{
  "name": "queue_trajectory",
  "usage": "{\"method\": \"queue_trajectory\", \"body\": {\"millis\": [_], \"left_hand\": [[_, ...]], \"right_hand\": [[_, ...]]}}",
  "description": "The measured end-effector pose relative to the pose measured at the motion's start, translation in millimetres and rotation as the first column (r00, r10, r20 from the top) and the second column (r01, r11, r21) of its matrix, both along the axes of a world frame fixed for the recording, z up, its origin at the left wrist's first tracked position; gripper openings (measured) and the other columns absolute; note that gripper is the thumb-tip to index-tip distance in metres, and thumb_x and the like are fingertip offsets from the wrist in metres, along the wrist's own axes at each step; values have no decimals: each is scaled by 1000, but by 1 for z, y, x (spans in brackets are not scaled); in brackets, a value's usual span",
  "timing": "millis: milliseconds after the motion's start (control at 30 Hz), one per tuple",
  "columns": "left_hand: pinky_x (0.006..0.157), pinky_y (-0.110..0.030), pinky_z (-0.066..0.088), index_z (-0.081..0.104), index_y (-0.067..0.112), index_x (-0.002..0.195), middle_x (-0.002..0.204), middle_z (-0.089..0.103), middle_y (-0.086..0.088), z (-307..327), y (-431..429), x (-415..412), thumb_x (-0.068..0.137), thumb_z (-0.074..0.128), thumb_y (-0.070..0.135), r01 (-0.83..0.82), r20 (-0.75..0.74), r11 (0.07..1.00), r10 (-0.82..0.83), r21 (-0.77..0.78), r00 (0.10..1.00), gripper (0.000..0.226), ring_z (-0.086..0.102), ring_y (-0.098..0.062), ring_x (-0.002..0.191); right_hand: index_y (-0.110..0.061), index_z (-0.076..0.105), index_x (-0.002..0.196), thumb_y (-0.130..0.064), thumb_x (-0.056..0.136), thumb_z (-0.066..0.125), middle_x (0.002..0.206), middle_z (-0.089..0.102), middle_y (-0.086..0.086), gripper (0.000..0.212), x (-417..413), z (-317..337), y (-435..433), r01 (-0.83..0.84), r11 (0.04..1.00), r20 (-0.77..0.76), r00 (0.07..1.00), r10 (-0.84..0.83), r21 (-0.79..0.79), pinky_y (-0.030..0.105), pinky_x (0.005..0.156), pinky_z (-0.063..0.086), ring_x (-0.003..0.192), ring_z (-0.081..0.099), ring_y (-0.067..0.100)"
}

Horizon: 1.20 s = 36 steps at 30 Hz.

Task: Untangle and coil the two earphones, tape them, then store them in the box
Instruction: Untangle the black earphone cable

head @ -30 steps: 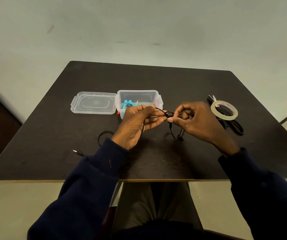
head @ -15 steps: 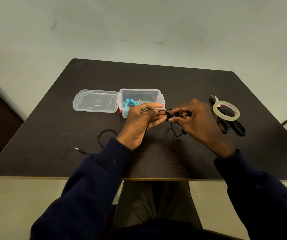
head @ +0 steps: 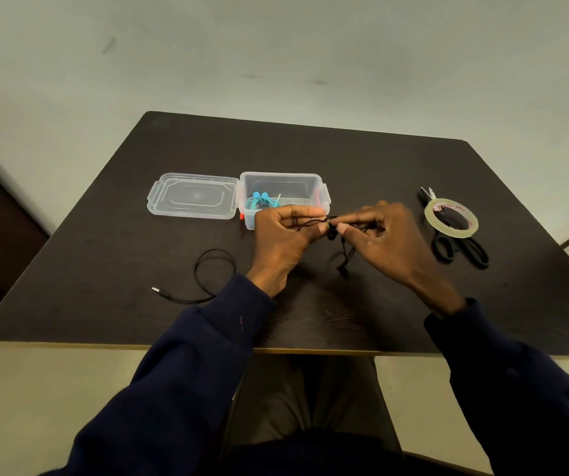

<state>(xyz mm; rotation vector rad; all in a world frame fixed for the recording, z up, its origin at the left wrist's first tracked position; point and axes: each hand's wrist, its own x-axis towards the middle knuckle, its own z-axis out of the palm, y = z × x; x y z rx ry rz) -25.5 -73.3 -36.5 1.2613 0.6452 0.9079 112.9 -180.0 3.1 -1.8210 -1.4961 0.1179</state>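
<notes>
Above the middle of the dark table (head: 379, 166), my left hand (head: 281, 242) and my right hand (head: 386, 240) both pinch the black earphone (head: 331, 232) where their fingertips meet. Part of its cable hangs below with an earbud at the end. The rest of the cable loops on the table to the left and ends in a plug (head: 156, 290). Just behind my left hand stands the clear open box (head: 310, 187), and a coiled blue earphone (head: 259, 201) lies inside it.
The box's clear lid (head: 192, 195) lies flat to the left of the box. A roll of clear tape (head: 451, 218) rests on black scissors (head: 461, 249) at the right. The table's near edge is just above my lap.
My hands have moved closer together, and my right hand's fingers have shifted along the black cable. The hanging earbud end has dropped lower.
</notes>
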Motion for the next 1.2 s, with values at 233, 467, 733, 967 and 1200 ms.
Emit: {"method": "queue_trajectory", "body": {"millis": [233, 467, 733, 967, 1200], "left_hand": [[84, -33, 61, 75, 1, 102, 96, 78, -12, 2, 0, -2, 74, 83, -5, 46, -15, 999, -47, -14, 999, 30, 76, -22, 91], [73, -25, 61, 75, 2, 92, 85, 78, -10, 3, 0, -3, 71, 84, -7, 33, 13, 998, -32, -55, 999, 24, 76, -18, 79], [80, -32, 62, 74, -5, 102, 93, 77, -16, 2, 4, -4, 76, 83, -1, 96, -77, 995, -96, -2, 992, 28, 77, -24, 87], [90, -42, 60, 73, -1, 108, 100, 77, -16, 7, 10, -9, 80, 81, 2, 202, -180, 978, -207, -46, 962, 29, 75, -28, 96], [79, -32, 63, 72, -1, 99, 97, 75, -18, 12, 7, -9, 85, 75, -3, 226, -173, 955, -260, -194, 950, 15, 75, -25, 86]], "right_hand": [[-23, 81, 92, -18, 90, 76, 70, 76, 2, 7, -5, -10, 6, 93, 995, -183, 980, -85, 37, 40, 54, 51, 62, 68, 31], [-31, 79, 81, -21, 86, 81, 64, 72, 11, 11, -5, -10, 7, 71, 997, -256, 964, -64, 20, 29, 53, 41, 53, 52, 16], [-16, 78, 79, -15, 88, 77, 52, 56, 2, 8, -7, -9, 3, 50, 998, -130, 990, -45, 30, 15, 44, 29, 43, 37, 5], [-23, 74, 90, -21, 90, 75, 72, 56, -18, 1, -7, -18, 1, 86, 996, 112, 990, -87, 13, 16, 64, 36, 76, 48, 6], [-23, 69, 90, -21, 95, 69, 68, 54, -14, 6, -4, -18, 2, 137, 990, 36, 990, -139, 42, 13, 61, 36, 66, 47, 3]]}}
